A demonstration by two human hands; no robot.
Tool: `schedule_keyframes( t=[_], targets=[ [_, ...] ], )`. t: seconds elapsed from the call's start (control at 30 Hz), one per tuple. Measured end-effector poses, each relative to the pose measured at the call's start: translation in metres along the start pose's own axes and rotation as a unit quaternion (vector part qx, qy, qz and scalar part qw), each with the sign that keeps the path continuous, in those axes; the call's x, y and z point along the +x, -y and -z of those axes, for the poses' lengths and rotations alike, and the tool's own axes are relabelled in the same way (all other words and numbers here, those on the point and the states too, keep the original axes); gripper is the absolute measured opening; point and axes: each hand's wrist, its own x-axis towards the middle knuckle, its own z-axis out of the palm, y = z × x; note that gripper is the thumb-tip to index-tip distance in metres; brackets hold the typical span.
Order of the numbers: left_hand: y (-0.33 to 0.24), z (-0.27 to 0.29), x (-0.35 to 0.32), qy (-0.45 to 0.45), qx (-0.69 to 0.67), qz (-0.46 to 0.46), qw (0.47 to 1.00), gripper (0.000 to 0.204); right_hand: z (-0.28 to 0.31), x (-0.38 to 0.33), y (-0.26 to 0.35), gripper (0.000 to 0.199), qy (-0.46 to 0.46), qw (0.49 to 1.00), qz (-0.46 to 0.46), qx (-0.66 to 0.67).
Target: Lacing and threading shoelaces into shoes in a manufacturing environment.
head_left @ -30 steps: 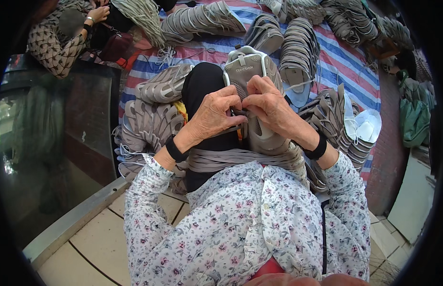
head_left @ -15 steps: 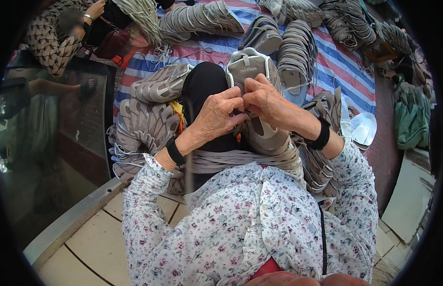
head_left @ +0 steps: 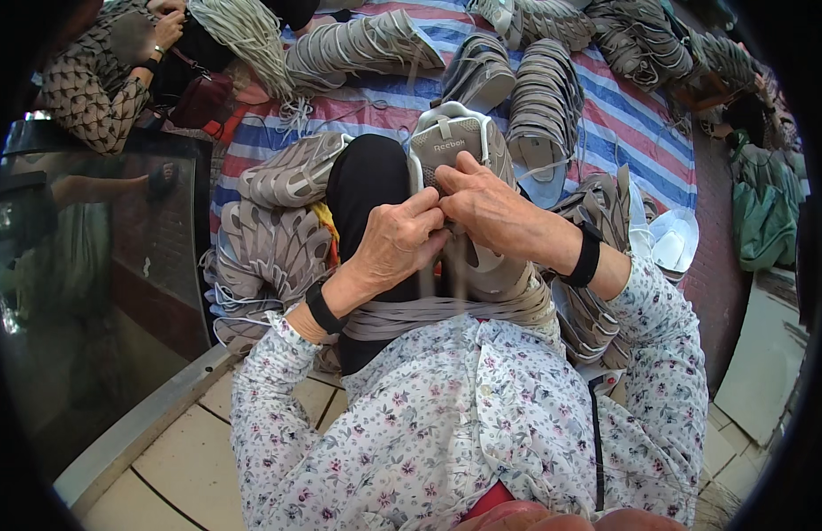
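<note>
A grey-beige sneaker upper with a pale-edged tongue stands toe toward me between my knees. Over its lacing area my left hand and my right hand meet, thumbs and fingertips pinched together. A pale shoelace, smeared by motion, hangs below the fingers. Both hands appear closed on it, though the exact grip is hidden behind the knuckles. A bundle of grey laces lies across my lap, under the upper's toe.
Curved stacks of similar uppers lie on a striped sheet and beside my left knee. A dark glass panel stands at the left. Another person's hand shows at the upper left. A green bag is at the right.
Both hands and the sneaker upper sit slightly lower and further left in the picture. The blurred lace has swung from left of the hands to beneath them.
</note>
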Motion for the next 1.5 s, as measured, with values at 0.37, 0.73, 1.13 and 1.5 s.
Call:
schedule_keyframes(
  t=[0.37, 0.73, 1.13, 1.5],
  targets=[
    [-0.003, 0.002, 0.005, -0.033, -0.023, 0.013, 0.999, 0.022, 0.010, 0.007, -0.012, 0.012, 0.089, 0.993, -0.009, 0.079],
    [-0.003, 0.005, 0.005, -0.018, -0.028, 0.012, 0.999, 0.019, 0.006, 0.000, -0.009, 0.026, 0.020, 1.000, 0.023, -0.005],
    [-0.001, 0.000, 0.000, -0.039, -0.004, 0.006, 0.999, 0.018, 0.011, 0.014, -0.020, 0.009, 0.062, 0.992, 0.004, 0.111],
    [-0.002, 0.005, -0.005, -0.043, -0.008, 0.022, 0.999, 0.015, 0.025, 0.015, -0.044, 0.028, -0.123, 0.985, 0.009, -0.124]
  ],
)
